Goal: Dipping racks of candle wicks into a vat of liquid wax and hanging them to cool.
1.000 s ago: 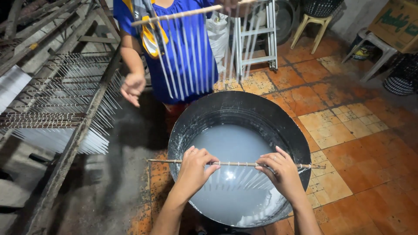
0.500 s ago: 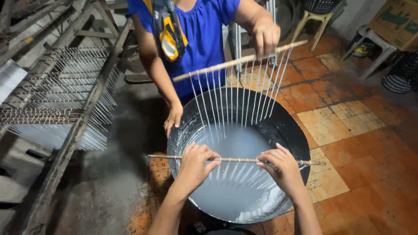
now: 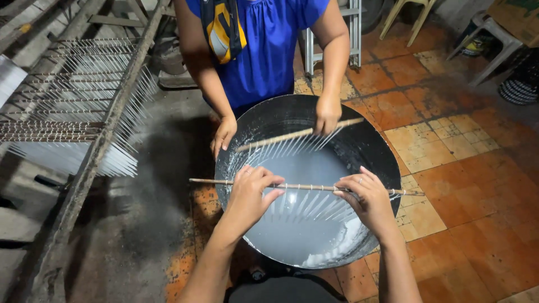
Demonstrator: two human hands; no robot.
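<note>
Head view of a dipping station. The left hand (image 3: 251, 189) and the right hand (image 3: 368, 196) each close around a long thin wooden rod (image 3: 306, 187), held level across a large dark round basin (image 3: 375, 151) that stands on an orange tiled floor (image 3: 449, 185). From the rod hangs a row of thin white-coated wicks (image 3: 314, 206), fanned downward with their lower ends reaching into the pale milky liquid (image 3: 306, 224) that fills the basin's bottom; how deep they reach cannot be told. Across the basin a co-worker in a blue top (image 3: 264, 50) holds a second rod (image 3: 297, 135) of the same kind in one hand (image 3: 327, 114), tilted, its strands also entering the liquid, while the other hand (image 3: 224, 133) rests on the basin rim. At left, a metal drying rack (image 3: 84, 112) carries many rows of similar white strands. To do this dip well, it would seem best to keep the rod horizontal so all strands sink evenly, grip it firmly at both sides, keep it well apart from the co-worker's rod so the strands do not tangle, and avoid brushing the basin wall.
</note>
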